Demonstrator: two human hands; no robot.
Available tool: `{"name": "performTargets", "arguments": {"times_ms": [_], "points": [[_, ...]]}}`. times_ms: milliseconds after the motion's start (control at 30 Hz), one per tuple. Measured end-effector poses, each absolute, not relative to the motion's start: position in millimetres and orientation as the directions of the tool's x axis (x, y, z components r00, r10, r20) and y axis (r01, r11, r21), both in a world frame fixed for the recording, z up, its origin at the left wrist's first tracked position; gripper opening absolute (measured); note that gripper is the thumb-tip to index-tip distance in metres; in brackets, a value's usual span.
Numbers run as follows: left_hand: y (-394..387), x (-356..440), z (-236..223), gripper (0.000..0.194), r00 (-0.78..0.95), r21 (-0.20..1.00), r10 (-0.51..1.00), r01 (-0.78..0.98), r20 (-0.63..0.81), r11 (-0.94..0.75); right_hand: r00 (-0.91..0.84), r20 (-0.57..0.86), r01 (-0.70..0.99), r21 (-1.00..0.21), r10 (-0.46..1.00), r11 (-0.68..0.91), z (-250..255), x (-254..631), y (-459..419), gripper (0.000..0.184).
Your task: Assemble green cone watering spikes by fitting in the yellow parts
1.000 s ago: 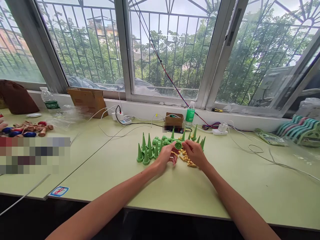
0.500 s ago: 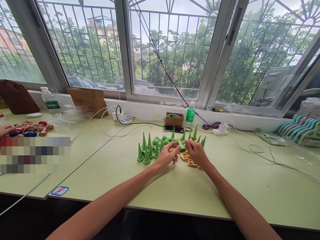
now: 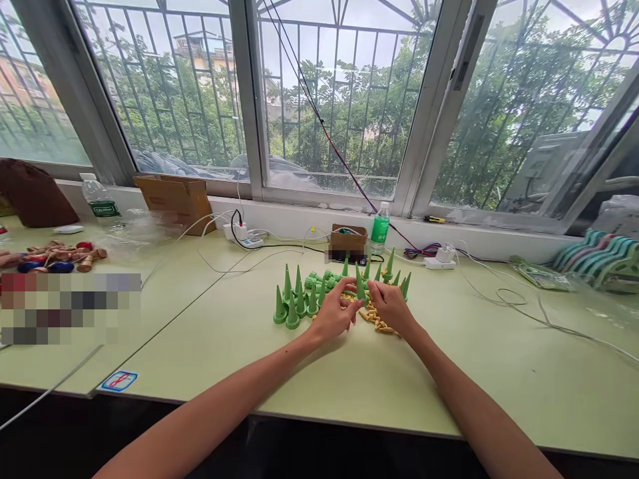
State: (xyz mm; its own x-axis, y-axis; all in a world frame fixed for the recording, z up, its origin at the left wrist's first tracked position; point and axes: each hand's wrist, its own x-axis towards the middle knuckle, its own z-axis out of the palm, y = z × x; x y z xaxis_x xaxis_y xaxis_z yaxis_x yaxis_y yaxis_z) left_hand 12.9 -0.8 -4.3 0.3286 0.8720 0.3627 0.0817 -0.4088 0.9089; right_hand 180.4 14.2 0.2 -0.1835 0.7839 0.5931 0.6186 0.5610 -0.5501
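Note:
A green plastic cone-shaped spike (image 3: 360, 286) is gripped between the thumb and fingers of my left hand (image 3: 335, 311), its tip pointing up. Close against its right side, my right hand (image 3: 393, 306) has thumb and fingertips pressed together; what they pinch, if anything, is hidden. Several matching green cones (image 3: 292, 314) stand on their wide bases left of my hands, and others (image 3: 390, 265) stand behind them. Between these groups lie ribbed green parts (image 3: 313, 279). Small yellow peg-like pieces (image 3: 382, 326) lie in a loose pile under my right hand.
Behind the cones stand a small cardboard box (image 3: 348, 241) and a green-labelled bottle (image 3: 380, 226). White cables (image 3: 519, 303) trail across the table's right side. At far left, another person's hand (image 3: 8, 259) is beside wooden pieces (image 3: 86, 261). Green hangers (image 3: 599, 259) stand at right.
The cone in my left hand has turned from tilted, with its wide base toward me, to upright. My right hand stays beside it. At far left, the other person's hand has shifted slightly.

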Motion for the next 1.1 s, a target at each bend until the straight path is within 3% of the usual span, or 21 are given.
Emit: {"name": "performTargets", "arguments": {"times_ms": [300, 733, 933, 1100], "points": [[-3.9, 15.4, -5.1, 0.021, 0.315, 0.881, 0.859, 0.118, 0.404, -0.457, -0.211, 0.572, 0.616, -0.552, 0.793, 0.562, -3.0, 178.9, 14.6, 0.045], [0.7, 16.9, -10.0, 0.014, 0.235, 0.861, 0.863, 0.148, 0.447, -0.487, -0.257, 0.547, 0.597, -0.558, 0.797, 0.576, -5.6, 176.1, 14.5, 0.043], [1.0, 17.1, -9.8, 0.021, 0.154, 0.866, 0.873, 0.133, 0.462, -0.482, -0.304, 0.538, 0.575, -0.554, 0.786, 0.602, -3.6, 174.7, 11.6, 0.038], [2.5, 16.3, -7.8, 0.029, 0.100, 0.878, 0.883, 0.103, 0.459, -0.468, -0.239, 0.557, 0.576, -0.578, 0.795, 0.578, -1.9, 175.2, 11.5, 0.035]]}}
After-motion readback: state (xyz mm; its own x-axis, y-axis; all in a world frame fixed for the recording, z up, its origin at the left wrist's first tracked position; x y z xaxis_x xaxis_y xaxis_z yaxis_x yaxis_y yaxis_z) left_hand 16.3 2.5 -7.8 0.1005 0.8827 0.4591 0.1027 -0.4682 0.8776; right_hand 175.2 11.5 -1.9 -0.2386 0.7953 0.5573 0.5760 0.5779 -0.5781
